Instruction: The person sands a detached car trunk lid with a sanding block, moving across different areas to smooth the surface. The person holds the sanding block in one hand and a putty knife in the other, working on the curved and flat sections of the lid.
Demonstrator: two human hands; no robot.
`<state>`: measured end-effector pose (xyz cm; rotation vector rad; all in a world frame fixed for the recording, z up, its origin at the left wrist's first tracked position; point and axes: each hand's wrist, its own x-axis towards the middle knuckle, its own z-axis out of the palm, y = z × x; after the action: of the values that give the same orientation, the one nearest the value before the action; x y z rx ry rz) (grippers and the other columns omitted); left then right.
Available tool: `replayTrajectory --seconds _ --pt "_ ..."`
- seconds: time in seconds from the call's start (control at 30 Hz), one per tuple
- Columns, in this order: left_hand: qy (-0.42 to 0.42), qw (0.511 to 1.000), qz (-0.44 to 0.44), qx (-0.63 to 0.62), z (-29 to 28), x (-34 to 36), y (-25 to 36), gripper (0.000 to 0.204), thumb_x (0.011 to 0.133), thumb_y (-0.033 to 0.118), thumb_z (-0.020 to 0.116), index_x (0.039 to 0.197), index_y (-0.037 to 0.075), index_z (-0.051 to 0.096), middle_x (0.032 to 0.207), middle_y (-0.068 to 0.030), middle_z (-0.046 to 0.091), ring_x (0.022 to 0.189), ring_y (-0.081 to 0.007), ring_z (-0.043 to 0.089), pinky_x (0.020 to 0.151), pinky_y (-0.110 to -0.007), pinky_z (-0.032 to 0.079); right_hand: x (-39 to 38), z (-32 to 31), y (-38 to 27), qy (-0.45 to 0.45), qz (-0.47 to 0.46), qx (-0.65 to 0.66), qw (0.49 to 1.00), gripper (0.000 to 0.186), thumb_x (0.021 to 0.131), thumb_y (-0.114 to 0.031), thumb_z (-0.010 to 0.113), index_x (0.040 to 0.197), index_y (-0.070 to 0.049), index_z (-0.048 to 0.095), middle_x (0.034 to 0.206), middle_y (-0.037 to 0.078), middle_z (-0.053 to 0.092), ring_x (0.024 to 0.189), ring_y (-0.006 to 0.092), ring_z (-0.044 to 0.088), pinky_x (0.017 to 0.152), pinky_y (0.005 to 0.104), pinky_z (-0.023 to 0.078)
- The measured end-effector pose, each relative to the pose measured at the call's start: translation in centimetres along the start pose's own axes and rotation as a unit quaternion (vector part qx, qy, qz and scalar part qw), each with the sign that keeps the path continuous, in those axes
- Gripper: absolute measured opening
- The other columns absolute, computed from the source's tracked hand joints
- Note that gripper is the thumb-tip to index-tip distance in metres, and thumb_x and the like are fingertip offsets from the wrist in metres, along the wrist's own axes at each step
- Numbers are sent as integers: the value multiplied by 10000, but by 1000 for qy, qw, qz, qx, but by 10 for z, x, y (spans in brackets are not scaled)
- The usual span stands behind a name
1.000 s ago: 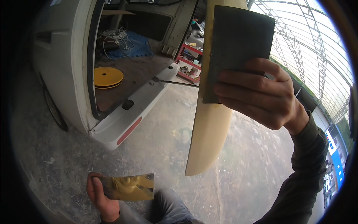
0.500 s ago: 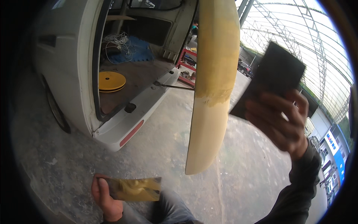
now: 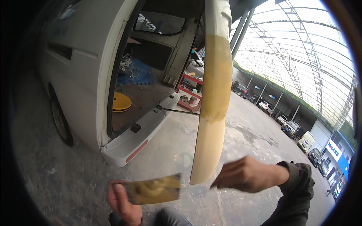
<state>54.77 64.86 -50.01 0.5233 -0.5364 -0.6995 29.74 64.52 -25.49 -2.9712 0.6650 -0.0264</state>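
Note:
My left hand [image 3: 124, 199] is closed on a thin rectangular plate [image 3: 154, 190] smeared with yellow paste, held low at the middle. My right hand [image 3: 249, 175], at lower right beside the bottom of the van's open door [image 3: 211, 143], has its fingers bent together and pointing left; whatever it may hold cannot be made out. The door stands upright in front of me, cream at the bottom, white at the top, with a broad band of mustard-yellow coating [image 3: 215, 79] along its middle.
A white van [image 3: 75, 83] stands open at the left, with a yellow disc [image 3: 120, 101], blue mat [image 3: 135, 73] and tangled cable inside. A thin stay [image 3: 181, 111] runs to the door. Behind are a red trolley [image 3: 190, 79] and parked cars [image 3: 290, 128] under a translucent roof.
My right hand has dropped from high on the door to below right of it; the dark sheet it held is no longer visible. My left hand and plate have shifted right. The view shows more surroundings.

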Motion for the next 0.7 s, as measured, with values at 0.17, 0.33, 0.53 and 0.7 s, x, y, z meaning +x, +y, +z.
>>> replayTrajectory --seconds 0.17,0.33,0.53,0.7 --pt "-19 998 -40 -54 -22 7 10 300 1141 360 519 1026 85 550 967 12 508 920 -98 523 840 -284 457 44 -120 2 273 194 -228 914 245 1050 -231 688 1097 -13 788 793 124 777 676 190 761 630 328 630" --pt "-40 995 -59 -65 -40 4 20 288 1140 354 524 1032 89 557 979 14 522 944 -105 537 872 -290 460 134 -189 -3 252 206 -446 834 296 964 -280 774 1084 -10 802 810 107 772 778 241 768 749 388 592" --pt "-40 995 -62 -62 -52 0 20 256 1135 330 541 1048 91 574 980 13 543 935 -112 564 876 -305 486 211 -238 41 -314 37 -799 512 266 930 -232 665 957 -18 821 915 194 789 840 348 773 758 454 614" --pt "-20 994 -83 -62 -67 3 27 256 1127 341 560 1069 92 584 980 8 547 943 -117 584 859 -316 502 185 -120 20 -126 317 -511 789 297 944 -264 687 972 10 798 949 181 800 901 384 775 885 473 627"
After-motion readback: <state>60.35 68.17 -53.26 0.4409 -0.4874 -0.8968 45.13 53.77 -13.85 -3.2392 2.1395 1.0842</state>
